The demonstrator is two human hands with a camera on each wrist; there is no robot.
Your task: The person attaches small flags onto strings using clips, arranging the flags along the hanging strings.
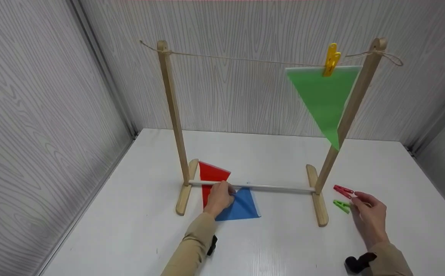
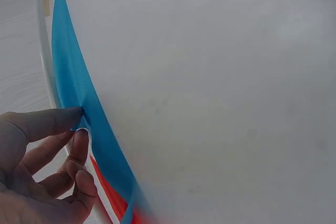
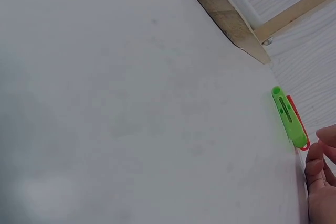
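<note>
In front of the white crossbar of the pale wooden stand [image 1: 173,115], the person's left hand [image 1: 220,196] is pinching the blue triangular cloth flag [image 1: 245,209], whose near edge is reaching forward from the stand over the white tabletop [image 1: 283,241]. Right of the stand's right foot, the right hand [image 1: 372,214] is holding its fingertips narrowly at the handle end of the red plastic clothespin [image 1: 344,190], though whether they are gripping it cannot be told. Between the hands, open tabletop is stretching toward the viewer from the stand's crossbar.

Pennant [image 1: 321,96] on string [image 1: 226,58], clothespins [image 1: 342,189] right of stand [image 1: 173,111]
</note>
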